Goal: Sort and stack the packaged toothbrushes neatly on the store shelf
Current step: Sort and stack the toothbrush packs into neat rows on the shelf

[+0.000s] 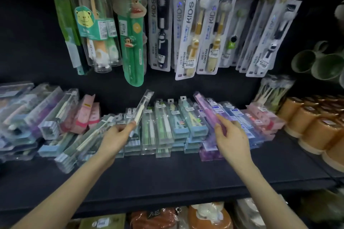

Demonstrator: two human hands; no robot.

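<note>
Left hand [116, 135] pinches clear white-toothbrush pack [142, 110] by its lower end, tilted up above the stacked packs [163, 132] mid-shelf, right hand [231, 135] fingers curled round pink toothbrush pack [205, 109] angled over stacks nearer shelf [186, 178] back edge.

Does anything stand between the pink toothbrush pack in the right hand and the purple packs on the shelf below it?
Nothing visible does. The right hand holds the pink toothbrush pack tilted just above the purple packs, with no other pack between.
</note>
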